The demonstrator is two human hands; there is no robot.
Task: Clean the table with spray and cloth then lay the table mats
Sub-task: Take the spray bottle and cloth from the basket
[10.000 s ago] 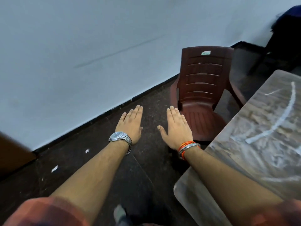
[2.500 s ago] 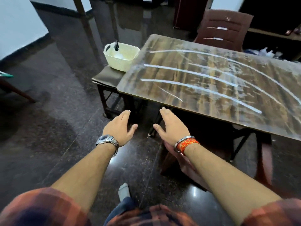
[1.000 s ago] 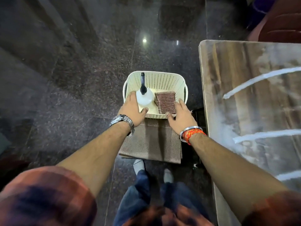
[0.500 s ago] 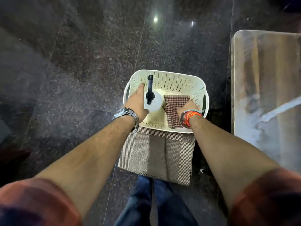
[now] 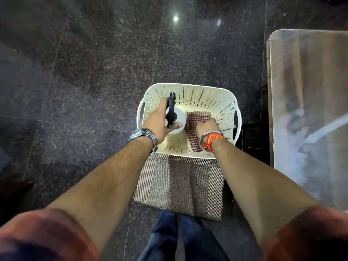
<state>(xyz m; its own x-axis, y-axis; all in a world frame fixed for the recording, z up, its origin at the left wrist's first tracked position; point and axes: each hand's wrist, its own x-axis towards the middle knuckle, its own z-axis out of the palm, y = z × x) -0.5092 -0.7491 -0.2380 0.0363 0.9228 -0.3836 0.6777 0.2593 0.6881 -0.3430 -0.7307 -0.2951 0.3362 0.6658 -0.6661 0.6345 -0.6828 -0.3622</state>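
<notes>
- Head view looks straight down into a white basket [image 5: 188, 85], which sits on the far edge of the brown table mats [image 5: 178, 189].
- Left grip [image 5: 160, 121] is curled round the white spray bottle [image 5: 179, 114], thumb on its near side. The bottle stands by the basket's left wall with its black nozzle pointing away.
- Right grip [image 5: 207, 127] has its fingers bent down onto the checked cloth [image 5: 194, 125], which lies along the basket's right side. I judge it a pinch, though the fingertips are hidden behind the hand.
- Surface [image 5: 308, 91] shows at the right of the picture, apart from the basket, covered in white smears and a hazy film.
- My reading of progress: I am at the very start, picking up the tools. Nothing looks sprayed or wiped, and the mats are not yet laid.
- Left to do: lift both tools out, spray, wipe off the smears, then free the mats from under the basket and set them out.
</notes>
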